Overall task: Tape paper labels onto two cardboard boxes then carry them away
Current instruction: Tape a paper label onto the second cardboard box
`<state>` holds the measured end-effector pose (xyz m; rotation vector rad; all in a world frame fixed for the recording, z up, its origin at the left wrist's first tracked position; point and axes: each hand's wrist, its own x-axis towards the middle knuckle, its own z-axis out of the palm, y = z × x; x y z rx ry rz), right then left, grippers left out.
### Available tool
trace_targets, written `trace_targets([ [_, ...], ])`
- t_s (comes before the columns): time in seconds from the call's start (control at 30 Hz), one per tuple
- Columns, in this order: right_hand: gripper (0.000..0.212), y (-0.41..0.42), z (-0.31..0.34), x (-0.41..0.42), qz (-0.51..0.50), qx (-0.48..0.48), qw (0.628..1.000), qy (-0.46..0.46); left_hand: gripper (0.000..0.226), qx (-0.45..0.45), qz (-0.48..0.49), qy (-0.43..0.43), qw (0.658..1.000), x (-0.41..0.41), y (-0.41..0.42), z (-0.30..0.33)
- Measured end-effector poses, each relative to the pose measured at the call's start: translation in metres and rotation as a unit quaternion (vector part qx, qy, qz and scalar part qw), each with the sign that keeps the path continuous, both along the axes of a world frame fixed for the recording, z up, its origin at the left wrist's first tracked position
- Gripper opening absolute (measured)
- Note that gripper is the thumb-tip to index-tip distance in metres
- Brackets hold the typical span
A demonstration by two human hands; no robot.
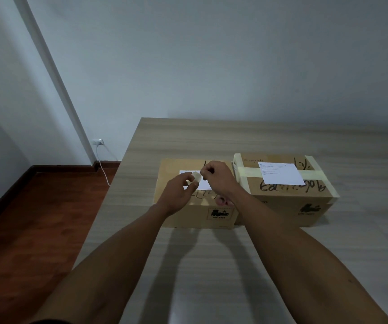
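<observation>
Two cardboard boxes stand side by side on a wooden table [211,265]. The left box [183,216] carries a white paper label [203,184] on its top, mostly hidden by my hands. My left hand [180,191] holds a small roll of pale tape [195,177] above that label. My right hand [216,177] pinches the tape's end right beside the roll. The right box [286,204] is banded with pale tape and has a white printed label [280,173] lying on top.
The table's left edge [109,199] drops to a reddish wooden floor [29,230]. A wall socket [98,142] with a white cable [103,171] is at the left wall. A plain wall rises behind the table.
</observation>
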<state>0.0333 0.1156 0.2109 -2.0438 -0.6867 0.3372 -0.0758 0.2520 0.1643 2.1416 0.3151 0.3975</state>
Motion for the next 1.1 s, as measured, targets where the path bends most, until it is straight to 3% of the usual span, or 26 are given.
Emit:
trace_targets([
  [0.3,0.017,0.001,0.016,0.015,0.009,-0.016,0.999,-0.041,0.054,-0.024,0.098,0.077,0.992,0.007,0.002,0.009],
  [0.53,0.017,0.0,0.022,0.027,0.017,-0.031,0.999,-0.042,0.047,-0.104,0.096,0.055,0.988,0.01,-0.009,0.01],
  [0.73,0.024,-0.004,0.029,0.038,0.051,-0.069,0.993,-0.081,0.03,-0.106,0.101,0.035,0.989,0.012,-0.014,0.013],
  [0.9,0.023,-0.002,0.031,0.041,0.032,-0.063,0.994,-0.083,0.051,-0.107,0.142,0.016,0.984,0.018,-0.015,0.015],
  [1.1,0.022,0.0,0.031,0.047,0.02,-0.061,0.996,-0.068,0.051,-0.112,0.131,0.037,0.984,0.023,-0.011,0.017],
])
